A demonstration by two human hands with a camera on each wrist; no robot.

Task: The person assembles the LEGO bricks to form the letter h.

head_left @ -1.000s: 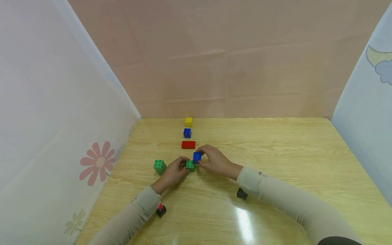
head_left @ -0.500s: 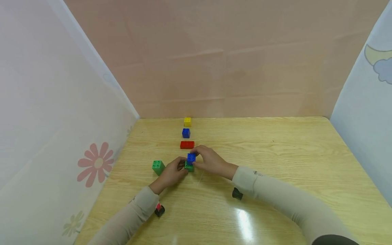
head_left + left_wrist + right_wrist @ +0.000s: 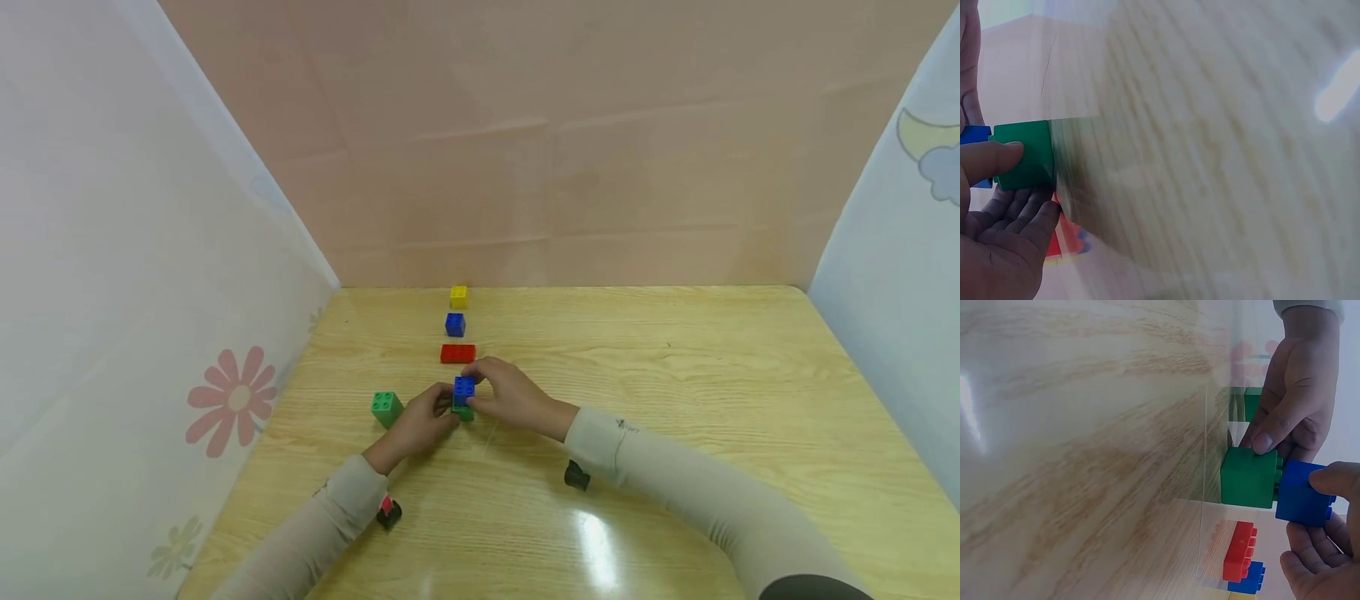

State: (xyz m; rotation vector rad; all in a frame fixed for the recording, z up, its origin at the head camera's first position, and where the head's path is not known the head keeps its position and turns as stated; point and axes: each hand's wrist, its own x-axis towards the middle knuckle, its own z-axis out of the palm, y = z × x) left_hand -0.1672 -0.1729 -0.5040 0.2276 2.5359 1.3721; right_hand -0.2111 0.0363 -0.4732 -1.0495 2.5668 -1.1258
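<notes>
My left hand (image 3: 420,421) holds a green building block (image 3: 1249,478) on the table, its thumb on one side and its fingers on the other. Just over that block, my right hand (image 3: 513,398) pinches a blue building block (image 3: 1300,494) between thumb and fingers. In the right wrist view the blue block sits slightly tilted against the green block's studs, and a few studs still show in the gap. The left wrist view has the green block (image 3: 1036,167) with its base at the tabletop and a bit of blue block (image 3: 975,133) beside it.
A taller green block (image 3: 387,408) stands left of my left hand. Beyond the hands, a red brick (image 3: 458,353), another blue block (image 3: 455,325) and a yellow block (image 3: 458,297) form a line. Small black objects (image 3: 577,475) lie by both forearms. Printed walls border the table.
My right hand has moved left with the blue block, from beside the green block to on top of it. The left hand has kept its hold on the green block.
</notes>
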